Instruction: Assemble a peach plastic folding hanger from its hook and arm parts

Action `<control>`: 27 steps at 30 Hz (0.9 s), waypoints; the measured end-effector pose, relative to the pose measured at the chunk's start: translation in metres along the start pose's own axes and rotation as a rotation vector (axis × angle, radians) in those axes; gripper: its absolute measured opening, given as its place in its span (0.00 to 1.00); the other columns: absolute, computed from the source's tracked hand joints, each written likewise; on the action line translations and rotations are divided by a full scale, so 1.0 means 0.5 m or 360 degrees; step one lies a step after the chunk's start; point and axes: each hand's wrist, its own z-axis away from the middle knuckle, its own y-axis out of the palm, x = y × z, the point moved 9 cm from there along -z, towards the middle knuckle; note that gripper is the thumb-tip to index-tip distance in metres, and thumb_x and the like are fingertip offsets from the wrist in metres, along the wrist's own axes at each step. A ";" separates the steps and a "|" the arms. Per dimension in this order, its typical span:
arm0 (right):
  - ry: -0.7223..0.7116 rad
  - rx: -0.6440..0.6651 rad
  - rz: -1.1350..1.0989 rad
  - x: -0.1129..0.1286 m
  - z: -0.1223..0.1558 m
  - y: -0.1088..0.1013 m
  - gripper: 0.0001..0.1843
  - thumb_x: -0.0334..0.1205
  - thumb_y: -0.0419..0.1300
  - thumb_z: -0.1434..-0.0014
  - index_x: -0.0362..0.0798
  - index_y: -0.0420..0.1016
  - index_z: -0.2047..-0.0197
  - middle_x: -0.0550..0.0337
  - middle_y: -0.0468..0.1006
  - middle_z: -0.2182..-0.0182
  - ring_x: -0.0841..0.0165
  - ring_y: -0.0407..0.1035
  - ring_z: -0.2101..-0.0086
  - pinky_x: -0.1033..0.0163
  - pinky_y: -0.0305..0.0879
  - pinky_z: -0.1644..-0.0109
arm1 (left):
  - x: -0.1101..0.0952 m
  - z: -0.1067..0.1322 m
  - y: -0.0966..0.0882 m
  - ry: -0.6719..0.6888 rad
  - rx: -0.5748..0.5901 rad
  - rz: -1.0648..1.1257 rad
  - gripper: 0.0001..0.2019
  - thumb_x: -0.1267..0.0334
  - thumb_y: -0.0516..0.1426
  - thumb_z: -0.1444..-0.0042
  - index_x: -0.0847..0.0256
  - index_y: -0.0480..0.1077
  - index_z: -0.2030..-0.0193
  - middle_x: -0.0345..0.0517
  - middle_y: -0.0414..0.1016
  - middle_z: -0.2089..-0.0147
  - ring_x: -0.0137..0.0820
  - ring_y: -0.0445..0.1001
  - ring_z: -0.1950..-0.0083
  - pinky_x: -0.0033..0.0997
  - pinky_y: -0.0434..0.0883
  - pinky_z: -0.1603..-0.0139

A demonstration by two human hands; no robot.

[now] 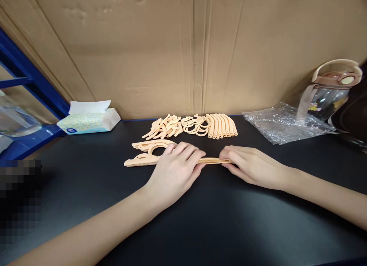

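Along the head view, from back to front: one cardboard wall (129, 59), brown, creased, with a vertical seam near the middle. Black table (229, 227), smooth, softly shining toward the front right, meeting the wall at its back edge. Blue metal frame (46, 92), at the left, with a clear container (18, 117) beside it. Tissue pack (88, 122), back left, one sheet standing out of the top. Clear plastic bag (281, 122), crumpled, back right; drinking bottle (329, 94) with brown lid and looped handle, just behind it.

Cream pieces, three groups side by side at the back: a loose heap of curved pieces (163, 126); ring-shaped pieces (196, 125) in the middle; a neat row of curved arms (222, 125) at the right.

Cream strip (212, 160), one, between the two hands, in front of the groups. Long axis runs left to right, nearly level with the back edge; one end points to each hand. Left hand (176, 164): fingers closed on the left end. Right hand (243, 161): fingertips pinching the right end, near a small dark slot. Flat cream parts (140, 162) with a round opening, left of the left hand, partly covered by it; whether they join the strip cannot be told.
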 end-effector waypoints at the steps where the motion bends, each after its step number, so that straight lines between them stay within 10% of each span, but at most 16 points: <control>1: 0.0002 -0.0002 -0.0016 0.000 0.000 0.000 0.08 0.33 0.42 0.30 0.47 0.60 0.58 0.56 0.70 0.65 0.65 0.66 0.68 0.62 0.63 0.67 | -0.001 0.000 0.005 0.0008 0.0029 0.0000 0.08 0.64 0.49 0.33 0.62 0.69 0.56 0.42 0.75 0.57 0.36 0.69 0.55 0.38 0.59 0.58; 27: 0.0027 0.0074 -0.0193 -0.011 -0.002 -0.001 0.09 0.38 0.45 0.28 0.47 0.63 0.59 0.55 0.69 0.62 0.65 0.64 0.65 0.61 0.62 0.61 | -0.005 0.003 0.024 -0.0087 0.0235 0.0060 0.10 0.70 0.47 0.37 0.64 0.70 0.59 0.48 0.74 0.59 0.39 0.69 0.57 0.40 0.62 0.57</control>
